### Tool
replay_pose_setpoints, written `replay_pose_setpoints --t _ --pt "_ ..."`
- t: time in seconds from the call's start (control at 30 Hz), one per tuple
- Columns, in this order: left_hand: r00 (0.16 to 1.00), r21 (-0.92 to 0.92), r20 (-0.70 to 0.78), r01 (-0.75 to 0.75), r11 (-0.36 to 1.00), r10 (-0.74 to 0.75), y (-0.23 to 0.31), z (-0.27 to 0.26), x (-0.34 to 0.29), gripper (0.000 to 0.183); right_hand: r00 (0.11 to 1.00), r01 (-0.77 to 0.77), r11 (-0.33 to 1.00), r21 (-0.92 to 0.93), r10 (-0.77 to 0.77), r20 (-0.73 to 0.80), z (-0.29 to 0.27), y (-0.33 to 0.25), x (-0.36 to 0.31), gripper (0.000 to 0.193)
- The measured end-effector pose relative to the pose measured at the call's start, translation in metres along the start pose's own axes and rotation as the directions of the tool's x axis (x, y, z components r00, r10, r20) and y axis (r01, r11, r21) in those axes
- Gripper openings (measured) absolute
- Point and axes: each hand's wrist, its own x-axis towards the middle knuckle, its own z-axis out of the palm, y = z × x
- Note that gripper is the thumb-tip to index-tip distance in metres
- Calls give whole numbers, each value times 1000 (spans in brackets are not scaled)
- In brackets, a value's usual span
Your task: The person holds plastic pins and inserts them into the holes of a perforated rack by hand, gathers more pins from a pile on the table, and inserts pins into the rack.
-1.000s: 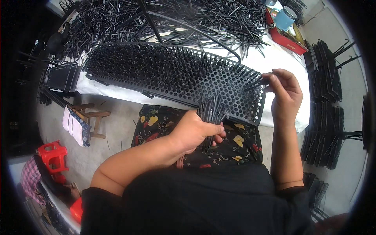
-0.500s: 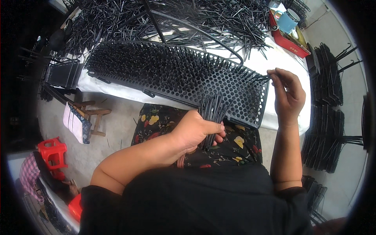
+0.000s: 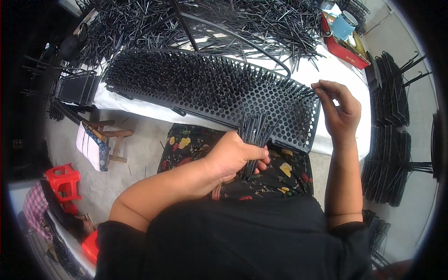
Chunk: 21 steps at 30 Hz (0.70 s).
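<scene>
A long black perforated panel (image 3: 280, 106) lies across the near side of the table. Short black strips (image 3: 182, 74) stand up densely from its left and middle holes, and more line its far edge; many holes toward the right end show bare. My left hand (image 3: 240, 156) is closed around a bundle of thin black strips (image 3: 254, 135), held upright in front of the panel's near edge. At the panel's far right corner my right hand (image 3: 341, 109) pinches thumb and forefinger together on the end of a black strip, partly hidden by the fingertips.
A large heap of loose black strips (image 3: 242, 28) covers the back of the white-covered table, behind a bent black metal tube (image 3: 233, 35). A red tray (image 3: 343, 50) with a blue mug (image 3: 344, 25) sits back right. Bristled black panels hang at right; a wooden stool (image 3: 116, 135) and red stool (image 3: 63, 179) stand left.
My right hand has shifted slightly left and inward at the panel's far right corner, its fingertips still pinched. The left hand and its bundle have hardly moved.
</scene>
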Motion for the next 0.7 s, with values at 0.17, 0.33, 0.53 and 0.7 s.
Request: replay_pose_setpoints --t 0.17,0.33,0.53,0.7 --pt "1000 9 1 -6 1000 6 -1 0 0 12 991 -134 989 -63 135 9 10 -3 2 16" --pt "1000 16 0 -2 1000 2 1 2 -1 12 991 58 954 -294 -20 132 10 12 5 15" --pt "1000 10 9 -28 1000 28 1 2 -4 13 999 -4 947 -321 17 37 10 -26 -8 20" --pt "995 31 37 -94 995 93 0 7 -10 13 746 -662 625 415 493 447 28 -62 -40 34"
